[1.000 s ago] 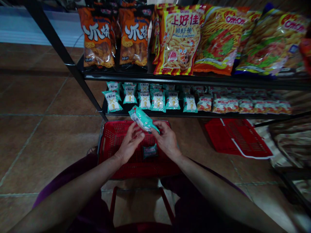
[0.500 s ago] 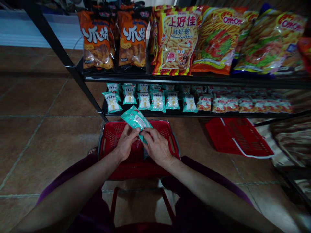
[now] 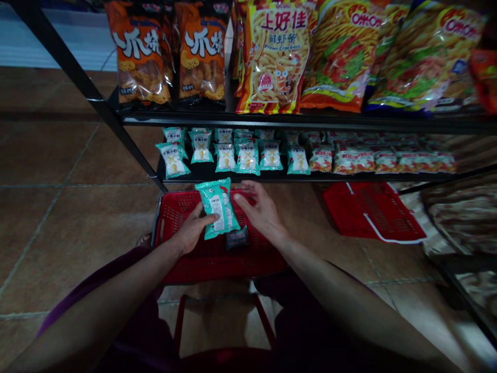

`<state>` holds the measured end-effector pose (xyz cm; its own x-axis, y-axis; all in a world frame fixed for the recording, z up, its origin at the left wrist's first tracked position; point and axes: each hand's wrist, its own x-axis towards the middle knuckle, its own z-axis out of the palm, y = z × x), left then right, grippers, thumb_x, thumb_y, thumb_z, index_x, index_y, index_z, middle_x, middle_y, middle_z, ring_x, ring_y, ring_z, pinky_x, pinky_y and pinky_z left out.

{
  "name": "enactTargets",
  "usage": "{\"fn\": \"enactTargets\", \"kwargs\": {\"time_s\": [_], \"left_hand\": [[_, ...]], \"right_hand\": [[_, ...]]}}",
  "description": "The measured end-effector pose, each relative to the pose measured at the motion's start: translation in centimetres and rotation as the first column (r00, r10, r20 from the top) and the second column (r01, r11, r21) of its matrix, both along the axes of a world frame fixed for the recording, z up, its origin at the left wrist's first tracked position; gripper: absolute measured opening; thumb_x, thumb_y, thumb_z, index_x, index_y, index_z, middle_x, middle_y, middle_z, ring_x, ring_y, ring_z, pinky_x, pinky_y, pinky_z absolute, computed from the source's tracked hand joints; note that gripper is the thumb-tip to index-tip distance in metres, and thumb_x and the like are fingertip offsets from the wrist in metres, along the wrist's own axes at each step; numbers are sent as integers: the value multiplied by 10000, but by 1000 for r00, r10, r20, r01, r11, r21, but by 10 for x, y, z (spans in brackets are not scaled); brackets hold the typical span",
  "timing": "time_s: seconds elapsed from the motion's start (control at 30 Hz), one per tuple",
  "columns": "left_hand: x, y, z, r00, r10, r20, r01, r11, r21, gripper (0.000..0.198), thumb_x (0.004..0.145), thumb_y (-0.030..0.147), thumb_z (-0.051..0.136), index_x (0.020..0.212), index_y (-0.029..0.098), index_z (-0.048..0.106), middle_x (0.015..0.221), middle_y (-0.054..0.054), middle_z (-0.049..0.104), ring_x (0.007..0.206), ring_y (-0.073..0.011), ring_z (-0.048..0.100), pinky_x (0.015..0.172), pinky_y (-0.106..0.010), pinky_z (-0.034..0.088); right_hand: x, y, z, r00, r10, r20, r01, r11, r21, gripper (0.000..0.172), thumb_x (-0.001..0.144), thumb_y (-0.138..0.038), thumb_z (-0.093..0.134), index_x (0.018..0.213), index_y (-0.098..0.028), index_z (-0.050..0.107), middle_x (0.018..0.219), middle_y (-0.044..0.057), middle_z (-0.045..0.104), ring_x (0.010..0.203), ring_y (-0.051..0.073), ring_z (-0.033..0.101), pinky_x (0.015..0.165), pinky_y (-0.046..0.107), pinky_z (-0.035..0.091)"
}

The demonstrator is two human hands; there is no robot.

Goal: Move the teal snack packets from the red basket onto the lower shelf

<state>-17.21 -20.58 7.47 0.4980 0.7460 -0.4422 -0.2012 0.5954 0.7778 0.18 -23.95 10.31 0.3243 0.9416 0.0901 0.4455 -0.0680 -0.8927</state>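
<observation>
My left hand grips a teal snack packet, thumb across its printed face, above the red basket. Just right of the packet, my right hand is open and empty, its fingers apart. A small dark packet lies inside the basket, below and between the hands. More teal packets stand in rows on the lower shelf, beyond the basket.
The upper shelf holds large orange snack bags, prawn cracker bags and others. Small red-and-white packets line the lower shelf's right part. A second red basket lies on the floor at right. A black post stands left.
My right hand has let go of the teal packet and opened to its right. The packet, now held by my left hand alone, is more upright. The view has shifted slightly, and the dark packet shows more.
</observation>
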Motion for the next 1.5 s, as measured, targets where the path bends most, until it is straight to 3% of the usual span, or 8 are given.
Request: {"fn": "enactTargets", "kwargs": {"time_s": [0.07, 0.13, 0.27, 0.37, 0.73, 0.93, 1.37, 1.5], "left_hand": [[-1, -5, 0, 993, -120, -21, 120, 993, -1, 564, 652, 234, 711, 1182, 216, 519, 1129, -55, 636, 967, -217, 604, 864, -360, 444], [-2, -8, 0, 974, -219, -64, 221, 975, 26, 592, 654, 252, 716, 1209, 214, 514, 1158, -58, 626, 1008, -237, 587, 874, -368, 439], [-4, -9, 1, 947, -301, -113, 310, 947, 83, 590, 649, 275, 727, 1202, 204, 534, 1178, -58, 619, 1060, -257, 559, 893, -368, 428], [-3, -9, 0, 943, -318, -103, 326, 943, 73, 566, 645, 269, 734, 1177, 200, 553, 1166, -61, 626, 1042, -248, 570, 885, -361, 435], [-2, -10, -5, 973, -223, -54, 225, 974, 35, 400, 698, 339, 708, 1051, 162, 643, 977, -65, 689, 797, -158, 622, 786, -303, 463], [-2, -11, -1, 981, -189, -38, 190, 980, 55, 323, 721, 339, 686, 1001, 178, 674, 925, -37, 694, 741, -124, 602, 716, -255, 456], [1, -12, 3, 995, -101, -8, 101, 993, -61, 361, 626, 325, 763, 933, 149, 687, 813, -32, 693, 651, -116, 591, 641, -247, 455], [0, -10, 4, 999, -50, 4, 50, 994, -94, 350, 642, 300, 754, 941, 134, 681, 850, -49, 698, 685, -129, 613, 669, -262, 473]], "right_hand": [[8, 7, 0, 956, -44, -289, 8, 992, -127, 409, 755, -466, 614, 1080, -222, 568, 1069, 63, 632, 968, 174, 594, 874, 353, 467], [13, 9, 0, 893, -31, -450, -78, 972, -221, 396, 712, -464, 654, 1015, -214, 604, 1013, 52, 654, 911, 162, 607, 846, 334, 472], [17, 8, -2, 863, 6, -506, -166, 948, -271, 365, 616, -374, 739, 925, -202, 647, 889, 24, 675, 788, 143, 607, 767, 309, 476], [17, 8, -6, 864, -2, -503, -149, 954, -259, 249, 613, -361, 726, 792, -198, 666, 772, 0, 666, 697, 122, 585, 707, 288, 464], [18, 13, -5, 787, -223, -575, 83, 962, -259, 156, 590, -295, 719, 670, -182, 647, 646, -28, 631, 589, 92, 538, 635, 263, 431], [18, 14, -6, 758, -230, -610, 102, 966, -237, 127, 596, -279, 717, 652, -184, 654, 634, -26, 632, 580, 93, 540, 624, 264, 434], [17, 17, -13, 756, -242, -609, 113, 963, -243, 136, 618, -286, 706, 676, -177, 647, 649, -25, 633, 588, 90, 543, 611, 246, 434], [15, 14, -7, 739, -254, -624, 76, 952, -298, 249, 681, -395, 676, 842, -210, 636, 829, 0, 666, 705, 115, 587, 664, 267, 459]]}}
